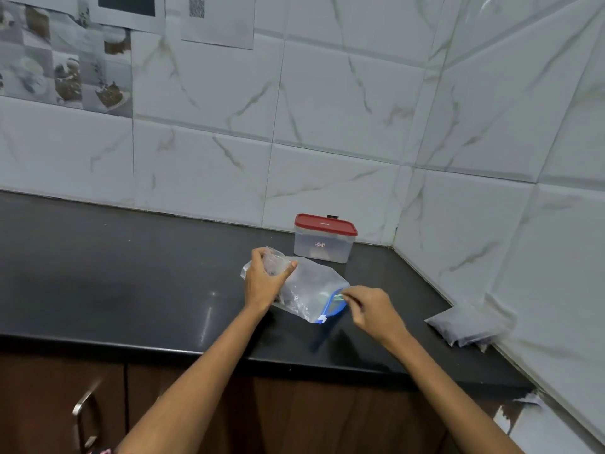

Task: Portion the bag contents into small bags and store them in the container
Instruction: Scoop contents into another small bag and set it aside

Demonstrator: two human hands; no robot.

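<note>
Fingers of the right hand (370, 306) pinch the zip bag (311, 290) at its blue mouth, five o'clock from the left hand (265, 280) (gripping a small bag (273, 260)).

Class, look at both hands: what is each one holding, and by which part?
The left hand grips the closed bottom end of the clear zip bag. The right hand pinches the same bag at its blue zip opening.

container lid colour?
Red. The lid sits closed on the clear container by the wall, seen in the head view.
</note>
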